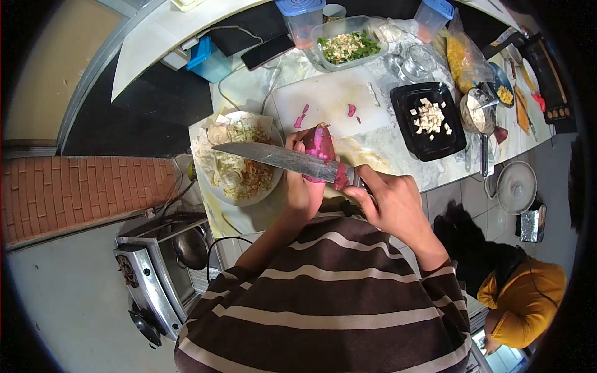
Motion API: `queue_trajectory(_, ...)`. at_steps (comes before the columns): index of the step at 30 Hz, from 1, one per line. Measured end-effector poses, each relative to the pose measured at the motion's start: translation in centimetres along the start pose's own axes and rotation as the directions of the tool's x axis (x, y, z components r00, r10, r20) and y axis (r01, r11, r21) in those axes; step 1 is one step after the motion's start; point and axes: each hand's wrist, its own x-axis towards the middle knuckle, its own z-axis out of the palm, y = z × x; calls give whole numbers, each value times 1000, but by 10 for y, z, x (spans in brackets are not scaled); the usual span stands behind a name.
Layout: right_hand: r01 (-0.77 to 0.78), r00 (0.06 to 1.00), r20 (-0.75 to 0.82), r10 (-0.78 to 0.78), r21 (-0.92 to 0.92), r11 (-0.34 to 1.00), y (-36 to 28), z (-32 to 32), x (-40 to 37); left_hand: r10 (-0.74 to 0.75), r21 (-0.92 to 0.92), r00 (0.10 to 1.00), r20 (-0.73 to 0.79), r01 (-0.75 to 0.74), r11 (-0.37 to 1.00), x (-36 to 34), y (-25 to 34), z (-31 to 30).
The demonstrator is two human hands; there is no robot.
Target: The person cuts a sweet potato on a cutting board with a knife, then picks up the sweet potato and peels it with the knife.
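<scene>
My left hand [303, 189] holds a purple sweet potato [319, 144], partly peeled, with bright magenta flesh showing. The large knife [273, 156] is in my right hand [388, 200], fingers closed round its handle. Its blade lies across the sweet potato and points left; a strip of reddish peel [341, 177] clings near the handle end. Beyond my hands is a white cutting board [329, 93] with a few magenta peel scraps [352, 110] on it. The fingertips of my left hand are partly hidden behind the blade and the sweet potato.
A plate [249, 200] of shredded vegetables stands left of my hands. On the right are a black tray [457, 146] with white cubes and a metal pan [484, 127]. A container [317, 59] of greens stands behind. Another person [528, 292] in yellow is at lower right, near a stove-free floor area.
</scene>
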Motion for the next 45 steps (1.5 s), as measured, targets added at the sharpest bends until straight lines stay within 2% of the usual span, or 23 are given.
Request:
queue_trajectory(8, 3, 998, -64, -5, -26, 1000, 1, 3, -2, 31, 31, 999, -23, -30, 999, -1, -2, -1)
queue_trajectory(10, -20, 999, 38, 22, -44, 999, 0, 1, -4, 62, 15, 998, 7, -62, 998, 0, -2, -2)
queue_trajectory(20, -11, 1000, 2, 11, -9, 1000, -4, 2, -4, 87, 48, 996, 36, -89, 995, 0, 0, -4)
queue_trajectory(29, 27, 999, -36, -29, -56, 998, -7, 0, -4, 91, 24, 996, 1, -91, 996, -2, 2, 3)
queue_trajectory(34, 12, 998, -61, -13, -21, 1000, -7, 2, -6, 90, 53, 996, -8, -89, 995, -1, -4, -7)
queue_trajectory(45, 2, 1000, -23, -3, -65, 998, -6, -2, -4, 94, 53, 996, -1, -94, 994, -5, -4, -2)
